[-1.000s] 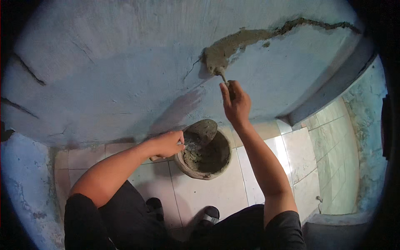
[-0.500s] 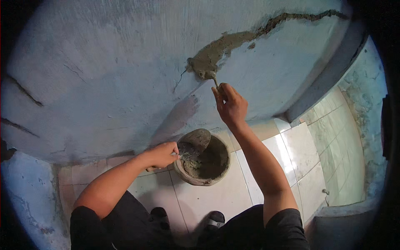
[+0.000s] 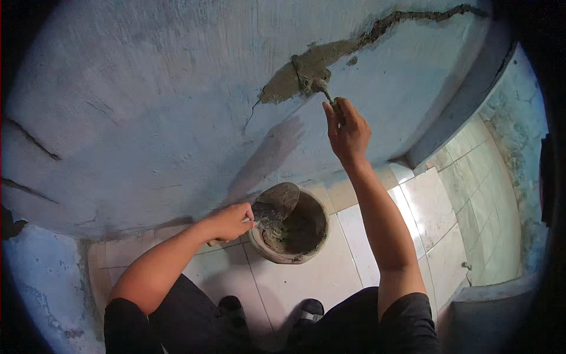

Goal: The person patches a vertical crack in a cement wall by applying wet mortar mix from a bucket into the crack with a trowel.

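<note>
My right hand [image 3: 349, 131] is closed round the handle of a small putty knife [image 3: 321, 84], its mortar-smeared blade pressed to the wall. Around the blade lies a patch of wet grey mortar [image 3: 282, 84], spread along a long crack [image 3: 407, 17] that runs up to the right. Lower down, my left hand [image 3: 232, 222] grips a trowel [image 3: 279, 203] whose rounded, mortar-coated blade is over the bucket. The bucket [image 3: 290, 258] is round and stands on the floor by the wall, with wet mortar [image 3: 277, 239] inside along its left side.
The pale blue wall [image 3: 171, 118] has further dark cracks [image 3: 30, 138] at the left. White tiles [image 3: 306, 283] cover the floor. My sandalled feet [image 3: 309, 311] are below the bucket. At the right are a raised ledge [image 3: 466, 115] and a low blue wall [image 3: 492, 295].
My right hand and the putty knife have slid up and to the right along the crack, leaving smoothed mortar behind. My left hand and the trowel have stayed over the bucket.
</note>
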Motion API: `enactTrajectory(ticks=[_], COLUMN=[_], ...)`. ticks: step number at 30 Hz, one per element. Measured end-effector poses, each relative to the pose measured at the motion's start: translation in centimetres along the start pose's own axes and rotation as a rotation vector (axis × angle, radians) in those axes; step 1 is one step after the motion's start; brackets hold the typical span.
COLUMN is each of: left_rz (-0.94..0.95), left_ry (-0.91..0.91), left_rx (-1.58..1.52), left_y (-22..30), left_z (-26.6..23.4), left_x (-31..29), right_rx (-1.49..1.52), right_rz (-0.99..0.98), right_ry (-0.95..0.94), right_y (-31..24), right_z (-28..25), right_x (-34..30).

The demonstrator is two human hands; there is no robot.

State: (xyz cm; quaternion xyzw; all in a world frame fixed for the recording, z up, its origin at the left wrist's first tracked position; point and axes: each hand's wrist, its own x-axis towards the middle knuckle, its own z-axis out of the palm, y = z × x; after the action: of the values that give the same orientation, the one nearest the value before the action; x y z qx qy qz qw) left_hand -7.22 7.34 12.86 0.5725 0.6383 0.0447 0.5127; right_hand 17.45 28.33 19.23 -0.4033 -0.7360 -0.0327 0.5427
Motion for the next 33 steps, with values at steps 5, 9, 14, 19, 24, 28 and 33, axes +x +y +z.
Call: enactTrajectory(ticks=[5,9,14,19,24,28,33], left_rz=[0.046,0.041,0.03,0.031,0.014,0.035,-0.017], left_ry=[0.03,0.027,-0.005,-0.032,-0.075,-0.042,-0.031], left_rx=[0.042,0.004,0.003,-0.015,0.034,0.006,0.005], left_y=[-0.2,-0.8,-0.5,-0.5,0.0,-0.6,-0.6], left_z=[-0.2,-0.3,-0.3,0.1,-0.3,-0.2,-0.2], left_x=[-0.3,-0.1,0.4,0.5,0.4,0.6,0.9], right_rx=[0.031,0.112,0.26,0.215,0.135,0.19,0.179], right_rz=[0.039,0.156,0.235,0.022,0.064,0.258,-0.017], right_ry=[0.015,0.133,0.187,-0.08,-0.098,0.019,-0.238], right_y=[0.4,2.6,3.6,0.5,-0.1,-0.3,-3.3], right_z=[0.2,-0.9,-1.8,0.5,-0.5,-1.8,0.4], right_x=[-0.1,1.0,2.3,-0.9,-0.7,1.6,-2.8])
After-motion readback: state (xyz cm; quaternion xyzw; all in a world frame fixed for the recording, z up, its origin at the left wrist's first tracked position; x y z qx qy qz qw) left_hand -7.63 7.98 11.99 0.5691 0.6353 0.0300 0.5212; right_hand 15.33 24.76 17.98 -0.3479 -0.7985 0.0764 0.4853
